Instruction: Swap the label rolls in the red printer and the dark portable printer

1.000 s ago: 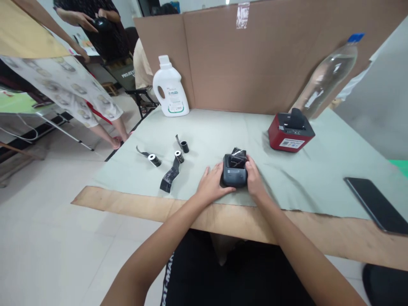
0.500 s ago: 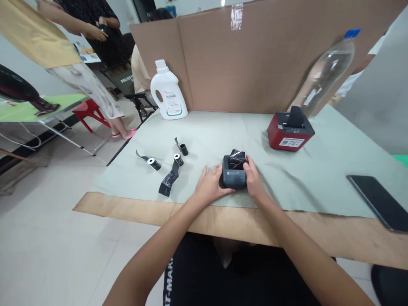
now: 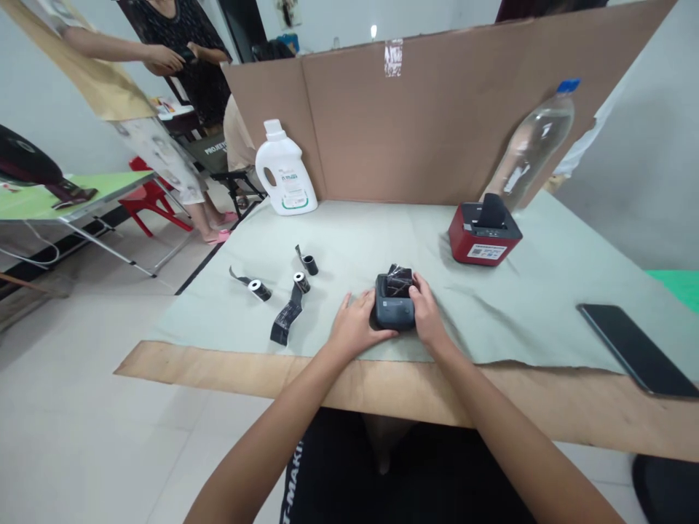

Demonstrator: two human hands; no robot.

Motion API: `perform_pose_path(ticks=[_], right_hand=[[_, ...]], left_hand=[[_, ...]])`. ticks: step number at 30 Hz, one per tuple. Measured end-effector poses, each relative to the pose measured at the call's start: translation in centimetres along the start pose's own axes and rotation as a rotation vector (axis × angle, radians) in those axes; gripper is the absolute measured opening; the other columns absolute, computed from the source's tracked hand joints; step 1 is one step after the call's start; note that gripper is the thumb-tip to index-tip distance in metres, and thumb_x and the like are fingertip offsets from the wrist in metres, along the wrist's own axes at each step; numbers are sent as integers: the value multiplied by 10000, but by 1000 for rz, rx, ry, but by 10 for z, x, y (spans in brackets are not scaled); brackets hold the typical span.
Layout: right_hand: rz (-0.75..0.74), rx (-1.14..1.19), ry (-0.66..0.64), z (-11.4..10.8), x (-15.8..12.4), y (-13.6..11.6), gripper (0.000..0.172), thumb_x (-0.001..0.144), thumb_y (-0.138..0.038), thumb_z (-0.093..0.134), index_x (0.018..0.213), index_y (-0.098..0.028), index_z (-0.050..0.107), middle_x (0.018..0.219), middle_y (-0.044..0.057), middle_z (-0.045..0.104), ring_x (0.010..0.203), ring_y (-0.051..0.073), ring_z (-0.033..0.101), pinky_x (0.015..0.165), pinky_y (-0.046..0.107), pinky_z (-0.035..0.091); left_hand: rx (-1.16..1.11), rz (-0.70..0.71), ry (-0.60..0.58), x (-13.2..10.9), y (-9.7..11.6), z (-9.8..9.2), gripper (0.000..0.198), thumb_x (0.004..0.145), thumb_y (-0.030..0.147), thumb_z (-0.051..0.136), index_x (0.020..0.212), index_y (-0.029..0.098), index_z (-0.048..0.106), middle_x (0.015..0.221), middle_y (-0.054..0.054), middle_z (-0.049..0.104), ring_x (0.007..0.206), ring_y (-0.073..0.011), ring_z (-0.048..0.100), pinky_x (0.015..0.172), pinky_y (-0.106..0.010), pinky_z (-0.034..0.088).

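Observation:
A small dark grey portable printer [image 3: 394, 313] rests on the cloth near the table's front edge. Black printed paper [image 3: 400, 281] sticks up from its top. My left hand [image 3: 357, 322] holds the printer's left side, its thumb along the front bottom edge. My right hand [image 3: 427, 313] grips the right side, fingers close to the paper. To the left lie three small rolls of black paper: one with a long printed strip [image 3: 287, 320] unrolled toward me, a second roll [image 3: 259, 290] with a curled tail, and a third roll [image 3: 310, 265] farther back.
A red printer [image 3: 483, 244] with black paper stands back right, before a clear bottle [image 3: 532, 156]. A white jug [image 3: 287, 171] stands back left against a cardboard panel [image 3: 393, 131]. A black phone-like slab [image 3: 636, 348] lies far right. Two people [image 3: 131, 102] stand beyond the table.
The whole view has shifted slightly. Both my hands stay on the small printer, with its paper looking the same. In the background, the people's arms have moved a little.

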State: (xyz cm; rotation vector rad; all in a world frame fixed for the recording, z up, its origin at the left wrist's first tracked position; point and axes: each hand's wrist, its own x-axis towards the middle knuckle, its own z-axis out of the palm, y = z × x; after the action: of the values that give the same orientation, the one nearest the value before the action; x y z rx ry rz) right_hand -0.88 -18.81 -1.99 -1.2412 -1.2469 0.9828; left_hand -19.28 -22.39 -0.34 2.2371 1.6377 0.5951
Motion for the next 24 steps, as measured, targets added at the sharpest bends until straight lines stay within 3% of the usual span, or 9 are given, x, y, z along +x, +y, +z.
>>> perform_pose_path(ticks=[11,24], right_hand=[[16,37,14,-1,-2,-4,697,944,-673,549,1466,-211,568,1574,141,594,1538,321,482,1334,522,324],[-38,36,53,-1,-10,-16,581,943,-620,554,1342,-199,588,1484,171,657,1456,336,564,1276,541,403]], left_hand=[[-16,15,28,-2,2,-4,979,816,609,846,1605,224,414,1608,-162,571,1498,-341,538,1275,-547,345],[-17,6,28,-1,4,-6,1016,790,561,882,1622,225,406,1614,-160,567,1474,-349,559,1243,-527,381]])
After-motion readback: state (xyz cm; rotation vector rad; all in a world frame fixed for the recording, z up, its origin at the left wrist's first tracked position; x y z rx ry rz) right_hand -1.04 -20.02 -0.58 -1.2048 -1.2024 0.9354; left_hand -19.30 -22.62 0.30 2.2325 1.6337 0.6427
